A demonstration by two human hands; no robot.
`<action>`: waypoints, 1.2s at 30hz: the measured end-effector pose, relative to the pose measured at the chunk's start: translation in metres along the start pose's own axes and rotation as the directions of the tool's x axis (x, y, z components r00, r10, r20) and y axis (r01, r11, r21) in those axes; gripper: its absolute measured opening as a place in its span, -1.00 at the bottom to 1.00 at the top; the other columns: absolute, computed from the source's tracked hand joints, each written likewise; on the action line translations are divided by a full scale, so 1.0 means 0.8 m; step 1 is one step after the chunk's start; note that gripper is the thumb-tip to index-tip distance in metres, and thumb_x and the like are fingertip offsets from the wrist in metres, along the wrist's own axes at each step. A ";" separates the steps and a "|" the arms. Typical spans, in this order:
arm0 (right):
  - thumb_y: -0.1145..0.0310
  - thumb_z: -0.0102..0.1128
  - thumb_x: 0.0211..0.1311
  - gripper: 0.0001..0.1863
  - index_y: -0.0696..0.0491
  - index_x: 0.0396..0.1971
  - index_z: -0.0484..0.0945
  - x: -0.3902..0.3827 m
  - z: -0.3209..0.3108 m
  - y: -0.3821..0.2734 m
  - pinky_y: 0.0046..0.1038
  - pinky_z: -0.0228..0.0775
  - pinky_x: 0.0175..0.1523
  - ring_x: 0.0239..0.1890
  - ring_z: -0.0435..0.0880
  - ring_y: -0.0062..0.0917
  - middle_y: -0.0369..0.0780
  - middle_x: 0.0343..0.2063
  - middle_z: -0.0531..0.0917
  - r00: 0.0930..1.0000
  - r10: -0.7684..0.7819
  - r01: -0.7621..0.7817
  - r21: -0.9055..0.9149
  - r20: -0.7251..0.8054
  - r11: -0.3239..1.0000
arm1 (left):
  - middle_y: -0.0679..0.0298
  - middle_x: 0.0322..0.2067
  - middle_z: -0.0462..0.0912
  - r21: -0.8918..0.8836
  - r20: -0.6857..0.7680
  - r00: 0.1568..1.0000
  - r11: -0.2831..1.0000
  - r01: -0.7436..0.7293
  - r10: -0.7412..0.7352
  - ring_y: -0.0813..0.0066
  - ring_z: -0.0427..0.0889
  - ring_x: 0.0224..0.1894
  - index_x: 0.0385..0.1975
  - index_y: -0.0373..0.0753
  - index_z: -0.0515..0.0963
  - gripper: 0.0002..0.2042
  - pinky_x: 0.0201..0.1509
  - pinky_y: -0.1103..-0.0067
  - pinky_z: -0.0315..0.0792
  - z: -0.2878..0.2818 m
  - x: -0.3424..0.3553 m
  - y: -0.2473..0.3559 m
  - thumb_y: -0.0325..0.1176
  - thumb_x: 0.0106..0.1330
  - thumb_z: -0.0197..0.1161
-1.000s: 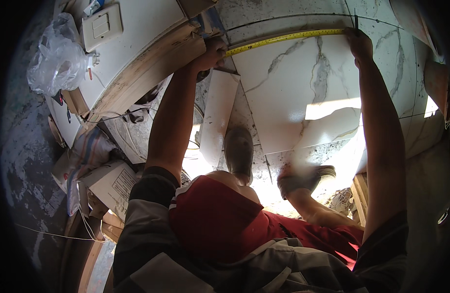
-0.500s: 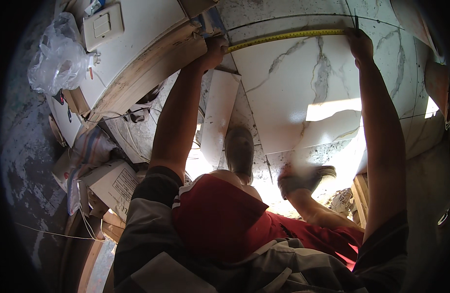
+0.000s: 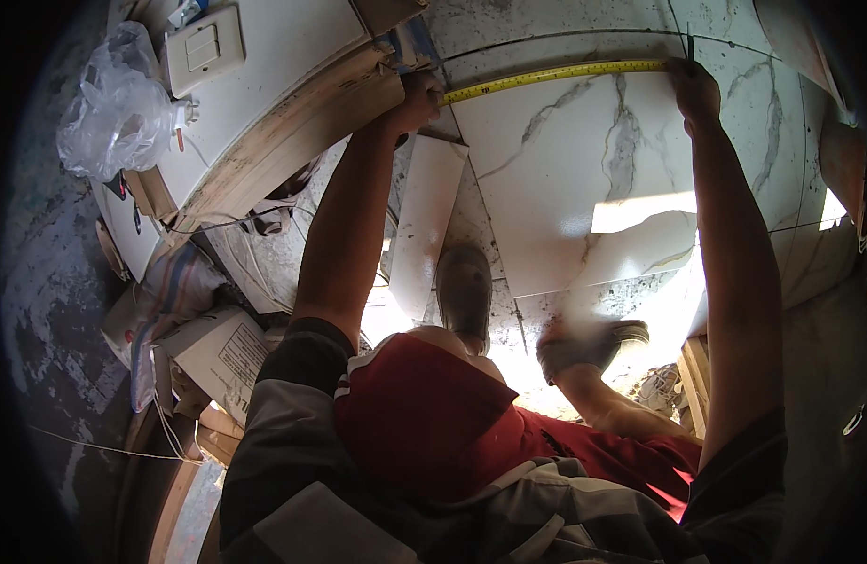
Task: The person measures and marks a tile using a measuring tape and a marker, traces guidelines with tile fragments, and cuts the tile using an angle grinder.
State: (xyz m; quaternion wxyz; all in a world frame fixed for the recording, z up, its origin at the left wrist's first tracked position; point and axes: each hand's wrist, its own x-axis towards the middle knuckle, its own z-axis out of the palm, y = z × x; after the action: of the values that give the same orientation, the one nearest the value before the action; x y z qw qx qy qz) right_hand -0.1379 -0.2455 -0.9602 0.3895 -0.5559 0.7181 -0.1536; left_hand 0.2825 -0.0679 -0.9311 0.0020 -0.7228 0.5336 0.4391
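Note:
A yellow tape measure is stretched along the far edge of a large white tile with grey and gold veins. Its left end runs into my left hand, which is closed on it beside a wooden board; whether the case is in that palm is hidden. At the tile's far right, my right hand grips the other end of the tape. A thin dark stick juts up from beside those fingers, too small to name. A narrow white tile strip lies near my left forearm.
On the left stands a white-topped surface edged with worn wood, bearing a switch plate and a clear plastic bag. A cardboard box sits lower left. My shoes rest near the tile's near edge.
Both hands hold nearly the same places, with the tape still stretched between them. The tape's face has tilted slightly, showing brighter yellow. The whole view has shifted a little.

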 end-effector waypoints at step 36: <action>0.07 0.19 0.24 -0.57 0.06 -0.03 0.63 0.001 -0.005 0.001 -0.48 0.40 -0.04 -0.22 0.58 -0.58 -0.25 -0.23 0.69 0.997 -0.046 0.045 -0.020 -0.057 0.999 | 0.25 -0.50 0.69 0.031 -0.008 0.991 0.990 0.135 -0.134 0.49 0.64 -0.53 -0.31 -0.18 0.62 -0.85 -0.34 0.48 0.50 0.002 0.007 0.018 -0.37 0.23 0.11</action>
State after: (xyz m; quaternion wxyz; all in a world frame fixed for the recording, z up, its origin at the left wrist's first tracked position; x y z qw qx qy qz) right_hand -0.1412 -0.2468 -0.9582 0.3597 -0.5710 0.7177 -0.1715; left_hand 0.2702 -0.0778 -0.9288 0.0414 -0.7584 0.4906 0.4272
